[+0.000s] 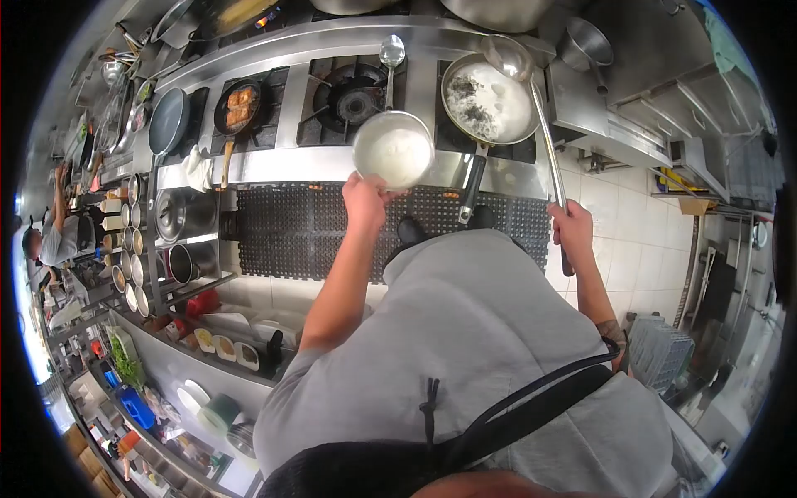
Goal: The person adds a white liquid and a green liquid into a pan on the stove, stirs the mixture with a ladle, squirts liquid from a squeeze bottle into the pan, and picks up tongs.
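Note:
My left hand [368,199] grips the near rim of a metal bowl [393,150] that holds white liquid, in front of the middle burner. A spoon [392,51] lies beyond the bowl, its handle pointing toward it. My right hand [571,226] is wrapped round the long handle of a ladle [507,58]. The ladle's head is over the far right edge of a frying pan [491,98]. White liquid and dark green bits are in that pan, whose black handle points toward me.
At the left of the stove, a small pan [238,107] with browned pieces sits beside a grey pan [169,122]. A white cloth [198,168] hangs at the front edge. Large pots stand at the back. Another person [58,232] is at the far left.

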The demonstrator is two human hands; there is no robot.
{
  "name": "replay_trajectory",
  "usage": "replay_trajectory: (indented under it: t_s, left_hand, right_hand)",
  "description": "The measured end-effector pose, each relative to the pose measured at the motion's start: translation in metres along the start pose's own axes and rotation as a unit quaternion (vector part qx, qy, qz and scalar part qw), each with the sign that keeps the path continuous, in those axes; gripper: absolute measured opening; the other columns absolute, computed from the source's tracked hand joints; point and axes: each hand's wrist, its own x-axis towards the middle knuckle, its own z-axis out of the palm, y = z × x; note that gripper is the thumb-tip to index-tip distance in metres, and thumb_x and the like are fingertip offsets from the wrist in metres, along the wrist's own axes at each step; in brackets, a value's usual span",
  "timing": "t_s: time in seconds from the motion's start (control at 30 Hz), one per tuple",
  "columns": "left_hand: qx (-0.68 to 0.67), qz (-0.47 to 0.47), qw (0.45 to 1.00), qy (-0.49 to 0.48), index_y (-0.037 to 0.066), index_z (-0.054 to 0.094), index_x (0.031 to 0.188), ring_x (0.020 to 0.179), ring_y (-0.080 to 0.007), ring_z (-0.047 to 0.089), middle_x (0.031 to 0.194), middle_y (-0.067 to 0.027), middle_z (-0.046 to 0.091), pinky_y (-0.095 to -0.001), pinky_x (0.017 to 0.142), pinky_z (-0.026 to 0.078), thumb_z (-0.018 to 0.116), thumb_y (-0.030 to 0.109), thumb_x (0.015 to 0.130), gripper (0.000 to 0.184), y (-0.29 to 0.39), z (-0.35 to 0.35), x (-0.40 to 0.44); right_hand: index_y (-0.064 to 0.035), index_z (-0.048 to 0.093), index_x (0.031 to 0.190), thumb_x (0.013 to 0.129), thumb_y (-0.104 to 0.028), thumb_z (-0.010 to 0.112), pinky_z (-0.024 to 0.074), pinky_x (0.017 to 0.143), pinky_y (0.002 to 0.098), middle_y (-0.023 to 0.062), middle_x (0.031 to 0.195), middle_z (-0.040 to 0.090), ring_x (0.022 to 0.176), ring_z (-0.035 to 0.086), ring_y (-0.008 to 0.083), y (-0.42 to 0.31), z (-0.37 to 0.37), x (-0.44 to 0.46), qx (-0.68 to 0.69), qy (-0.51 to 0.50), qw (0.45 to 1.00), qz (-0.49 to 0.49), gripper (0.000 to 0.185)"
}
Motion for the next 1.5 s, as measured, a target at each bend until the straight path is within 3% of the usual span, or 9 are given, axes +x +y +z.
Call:
replay_trajectory:
  t_s: [0.1,0.27,0.43,0.7,0.93,1.17,1.2,1.3,1.5]
  left_hand:
    - [-0.013,0.039,0.998,0.043,-0.012,0.050,0.113,0.072,-0.0234,0.060,0.098,-0.0171,0.058,-0.0470,0.079,0.064,0.052,-0.006,0.078,0.035,0.007,0.003,-0.004]
    - [0.025,0.035,0.999,0.017,-0.011,0.048,0.108,0.077,-0.0261,0.064,0.098,-0.0193,0.058,-0.0494,0.078,0.064,0.051,-0.006,0.079,0.030,-0.011,-0.008,-0.006]
    - [-0.025,0.075,0.995,0.067,-0.009,0.049,0.108,0.069,-0.0187,0.057,0.088,-0.0127,0.055,-0.0494,0.078,0.064,0.051,-0.007,0.078,0.031,0.005,0.005,-0.008]
    - [-0.024,0.045,0.998,0.042,-0.009,0.049,0.108,0.071,-0.0217,0.057,0.088,-0.0123,0.054,-0.0519,0.081,0.063,0.052,-0.008,0.078,0.030,-0.006,0.001,-0.006]
    - [-0.007,0.030,0.999,0.019,-0.007,0.048,0.107,0.072,-0.0205,0.061,0.084,-0.0097,0.054,-0.0470,0.072,0.064,0.053,-0.007,0.077,0.030,-0.010,-0.002,-0.019]
    - [-0.020,0.060,0.997,0.052,-0.010,0.049,0.113,0.070,-0.0220,0.062,0.087,-0.0100,0.055,-0.0456,0.073,0.064,0.053,-0.008,0.077,0.036,-0.007,-0.011,-0.017]
    - [-0.016,0.060,0.996,0.061,-0.008,0.052,0.106,0.068,-0.0207,0.062,0.091,-0.0128,0.059,-0.0471,0.064,0.063,0.049,-0.009,0.076,0.030,-0.012,-0.009,-0.021]
    - [0.002,0.048,0.999,0.024,-0.007,0.052,0.104,0.064,-0.0168,0.058,0.088,-0.0107,0.058,-0.0455,0.061,0.062,0.051,-0.009,0.077,0.027,-0.017,-0.008,-0.012]
    - [-0.054,0.078,0.993,0.070,-0.006,0.052,0.106,0.065,-0.0161,0.057,0.090,-0.0102,0.059,-0.0437,0.064,0.062,0.052,-0.008,0.078,0.028,-0.009,-0.011,-0.016]
  right_hand:
    - [-0.0019,0.065,0.087,0.090,-0.026,0.071,0.0404,0.042,0.0288,0.0021,0.060,0.055,0.045,0.050,0.0108,-0.001,-0.007,0.003,-0.006,-0.006,1.000,0.002,0.025]
    - [-0.0026,0.065,0.086,0.090,-0.026,0.071,0.0398,0.042,0.0280,0.0016,0.060,0.055,0.045,0.050,0.0103,-0.006,-0.011,0.002,-0.011,-0.013,1.000,0.003,0.024]
    - [-0.0028,0.063,0.083,0.091,-0.025,0.070,0.0387,0.042,0.0279,0.0009,0.059,0.054,0.046,0.049,0.0096,0.001,-0.014,0.003,-0.010,-0.010,1.000,-0.002,0.025]
    - [-0.0028,0.063,0.083,0.091,-0.026,0.071,0.0388,0.043,0.0281,0.0005,0.059,0.053,0.046,0.049,0.0098,0.009,-0.016,-0.005,-0.006,-0.008,1.000,0.004,0.026]
    - [-0.0028,0.063,0.084,0.091,-0.026,0.071,0.0377,0.041,0.0283,0.0009,0.059,0.052,0.046,0.049,0.0098,0.011,-0.017,-0.012,0.000,-0.010,1.000,-0.001,0.026]
    - [-0.0027,0.062,0.083,0.091,-0.026,0.071,0.0385,0.041,0.0287,0.0013,0.059,0.052,0.044,0.049,0.0104,0.014,-0.015,-0.015,0.005,-0.004,1.000,0.020,0.027]
    - [-0.0028,0.061,0.083,0.091,-0.027,0.071,0.0386,0.041,0.0286,0.0013,0.059,0.052,0.044,0.049,0.0106,0.017,-0.015,-0.016,-0.001,-0.003,1.000,0.011,0.027]
    - [-0.0033,0.060,0.081,0.090,-0.028,0.071,0.0387,0.041,0.0284,0.0013,0.059,0.052,0.044,0.049,0.0108,0.019,-0.010,-0.019,-0.005,-0.004,1.000,0.007,0.029]
    - [-0.0038,0.060,0.081,0.091,-0.027,0.071,0.0384,0.041,0.0279,0.0008,0.059,0.051,0.044,0.049,0.0103,0.020,-0.007,-0.021,0.009,-0.011,1.000,0.008,0.027]
